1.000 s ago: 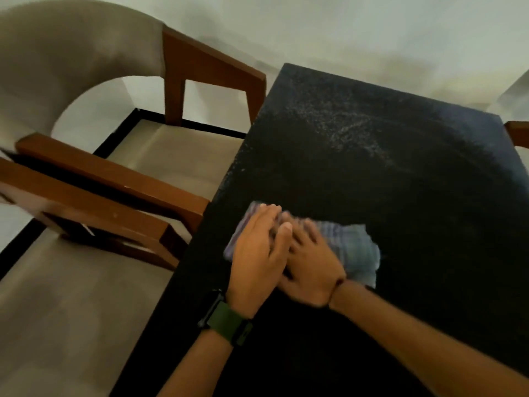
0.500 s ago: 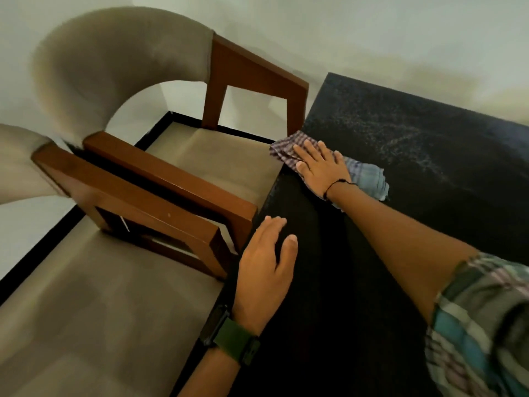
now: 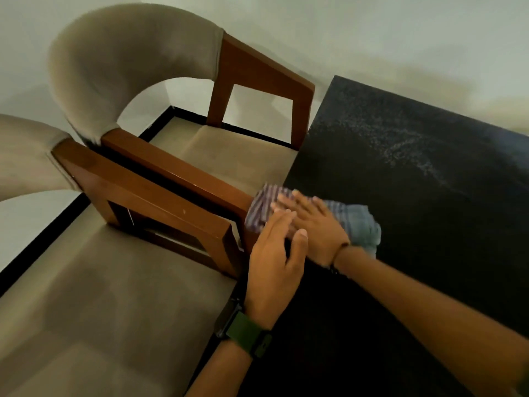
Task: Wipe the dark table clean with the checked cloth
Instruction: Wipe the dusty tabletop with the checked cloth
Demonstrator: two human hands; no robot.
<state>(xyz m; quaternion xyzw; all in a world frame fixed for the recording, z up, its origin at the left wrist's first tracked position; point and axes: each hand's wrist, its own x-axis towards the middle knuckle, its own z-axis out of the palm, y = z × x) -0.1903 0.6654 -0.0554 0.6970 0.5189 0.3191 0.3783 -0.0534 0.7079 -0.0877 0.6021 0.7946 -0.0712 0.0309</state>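
**Head camera catches cloth at bench's left edge, dust waiting beyond**

Head view looked down on a person wiping a dark bench (image 3: 429, 224) with both hands. Nearest the lens, the left hand (image 3: 274, 265), a green-strapped watch (image 3: 243, 332) on its wrist, lay flat and open at the bench's left edge, fingers together and pointing away, gripping nothing; its fingertips appeared to overlap the near side of the right hand. Just beyond it, the right hand (image 3: 315, 224), a thin dark band on its wrist, was spread palm-down on the checked cloth (image 3: 360, 224), pressing rather than clutching it, the forearm reaching in from the lower right. The cloth sat bunched on the bench's left edge, its striped corner spilling past the rim beside the wooden arm of a nearby chair (image 3: 177, 196). Further off, a pale streak of dust (image 3: 400, 150) crossed the far part of the bench, well apart from the cloth.

Judged from this, the wiping was partly done, with the far section yet to be cleaned. Doing the stroke well would likely call for keeping the palm flat and the pressure even, gathering the overhanging corner back onto the surface, and working in overlapping passes toward the streak so grit is carried off one edge rather than smeared about. A second upholstered chair (image 3: 86, 282) stood alongside at the left.
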